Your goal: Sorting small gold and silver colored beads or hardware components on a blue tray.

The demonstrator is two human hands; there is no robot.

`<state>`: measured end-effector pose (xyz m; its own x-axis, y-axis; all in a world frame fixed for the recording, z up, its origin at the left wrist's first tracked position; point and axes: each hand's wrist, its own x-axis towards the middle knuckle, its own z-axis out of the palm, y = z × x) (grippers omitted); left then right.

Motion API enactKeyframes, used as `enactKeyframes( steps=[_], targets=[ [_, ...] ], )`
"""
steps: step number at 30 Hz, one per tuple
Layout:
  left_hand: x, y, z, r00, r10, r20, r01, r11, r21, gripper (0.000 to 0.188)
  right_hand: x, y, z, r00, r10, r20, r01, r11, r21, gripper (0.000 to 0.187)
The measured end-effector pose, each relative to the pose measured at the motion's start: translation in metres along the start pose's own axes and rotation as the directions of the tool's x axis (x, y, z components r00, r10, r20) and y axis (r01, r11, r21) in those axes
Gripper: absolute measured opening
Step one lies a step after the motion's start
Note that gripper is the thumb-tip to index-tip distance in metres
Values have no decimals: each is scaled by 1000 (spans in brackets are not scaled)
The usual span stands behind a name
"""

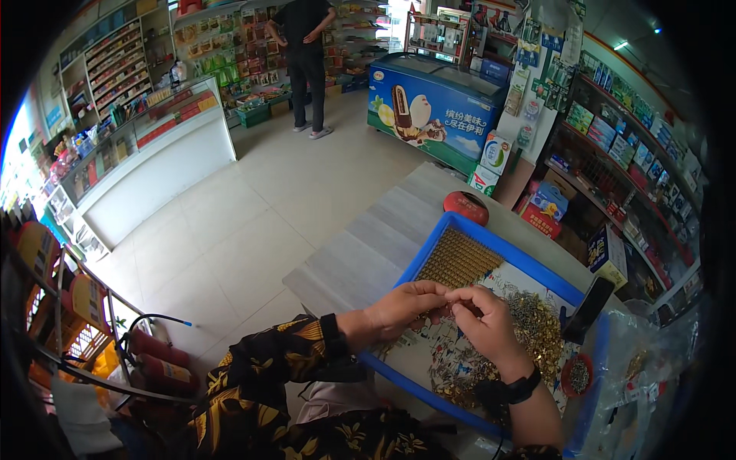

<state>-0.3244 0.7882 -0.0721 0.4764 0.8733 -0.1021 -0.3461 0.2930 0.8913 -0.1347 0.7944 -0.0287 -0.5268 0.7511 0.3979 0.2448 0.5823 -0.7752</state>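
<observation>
My left hand (406, 308) and my right hand (487, 322) meet above a blue tray (537, 268), fingertips pinched together. Whatever small piece sits between the fingers is too small to make out. Beyond them in the tray, many small gold-coloured pieces (460, 257) stand in tight rows. To the right and below lies a loose heap of gold and silver metal bits (540, 330), partly covered by my right hand and wrist. Scattered small silver pieces lie on a white printed sheet (406, 354) in the tray. A dark watch (524, 386) is on my right wrist.
A dark phone (589, 309) leans at the tray's right side, near a red bowl of small metal parts (576, 376). Behind the tray, a red round container (466, 207) rests on the grey table (368, 238). A person (307, 61) stands near shelves; a chest freezer (437, 107) is farther back.
</observation>
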Motion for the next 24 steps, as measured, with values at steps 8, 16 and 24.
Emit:
enactKeyframes(
  steps=[8,16,24],
  targets=[
    [0,2,2,999,-13,-44,11,999,-36,19,-3,2,-1,981,186,-58,-166,953,254,11],
    [0,0,-1,996,28,-80,-32,998,-45,12,-2,-1,5,981,192,-43,-177,956,233,10],
    [3,-3,0,997,23,-67,-28,997,-76,9,-2,10,10,982,152,-110,-134,979,156,8]
  ],
)
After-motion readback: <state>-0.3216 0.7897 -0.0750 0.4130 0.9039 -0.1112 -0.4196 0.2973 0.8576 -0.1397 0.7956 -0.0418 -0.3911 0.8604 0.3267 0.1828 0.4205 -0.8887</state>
